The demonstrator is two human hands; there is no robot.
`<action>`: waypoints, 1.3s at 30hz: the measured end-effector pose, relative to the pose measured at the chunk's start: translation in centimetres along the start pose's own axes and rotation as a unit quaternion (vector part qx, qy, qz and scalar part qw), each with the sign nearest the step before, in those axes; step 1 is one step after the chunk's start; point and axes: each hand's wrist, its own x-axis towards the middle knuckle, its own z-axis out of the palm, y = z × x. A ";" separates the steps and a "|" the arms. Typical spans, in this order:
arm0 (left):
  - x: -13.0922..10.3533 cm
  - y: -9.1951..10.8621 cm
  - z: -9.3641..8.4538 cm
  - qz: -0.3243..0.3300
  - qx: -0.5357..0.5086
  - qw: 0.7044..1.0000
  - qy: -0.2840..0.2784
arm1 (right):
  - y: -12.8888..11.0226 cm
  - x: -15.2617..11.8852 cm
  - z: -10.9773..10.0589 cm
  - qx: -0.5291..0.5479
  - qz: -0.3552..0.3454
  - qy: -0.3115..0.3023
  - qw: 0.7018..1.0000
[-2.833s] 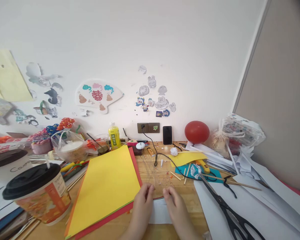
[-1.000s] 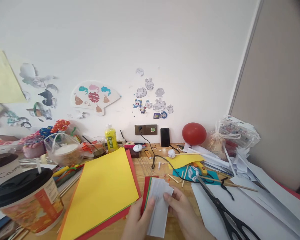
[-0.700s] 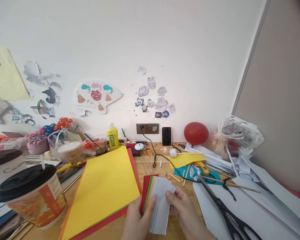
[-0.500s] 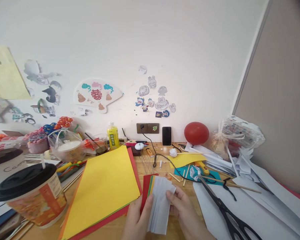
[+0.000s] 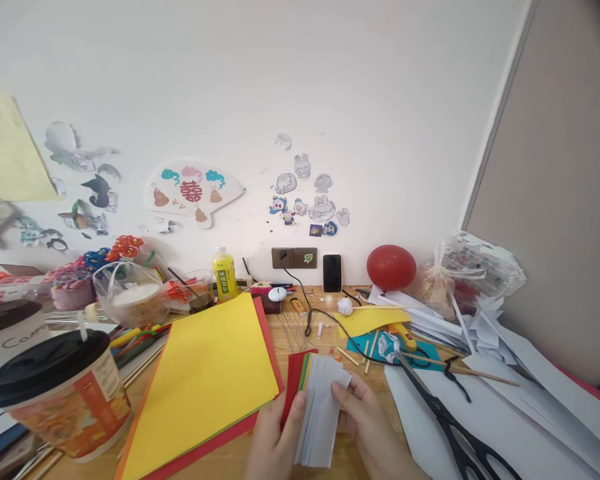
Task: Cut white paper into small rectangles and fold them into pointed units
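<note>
Left hand (image 5: pixel 275 433) and right hand (image 5: pixel 367 417) both showing bare, wrists included. Slim fingers tapering to rounded tips. Right forearm (image 5: pixel 403 463) also showing bare.

Cluttered craft desk, paper and scissors (image 5: pixel 443 408).

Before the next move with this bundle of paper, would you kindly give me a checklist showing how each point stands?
1. Paper bundle held by both left hand and right hand: ok.
2. Top edges of the bundle flush: not ok; they are uneven, with red, green and yellow showing left of the white.
3. Number of layers in the bundle: cannot tell.
4. Left hand off the large sheets: cannot tell; it overlaps their edge in view.
5. Scissors clear of the right hand: ok, they lie to its right.
6. Front cup upright, lid on: ok.
</note>
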 end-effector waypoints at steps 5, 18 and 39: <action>-0.2 -1.9 1.3 -0.008 0.014 0.997 -0.075 | 0.3 -0.4 1.2 0.066 -0.015 -0.019 0.998; 0.0 -0.7 0.8 -0.053 0.087 0.976 -0.192 | -2.6 -0.2 0.0 -0.404 -0.239 -0.021 0.883; 2.5 -5.8 1.6 -0.056 0.037 0.998 0.007 | 1.8 1.8 -0.5 -0.351 -0.068 0.154 0.921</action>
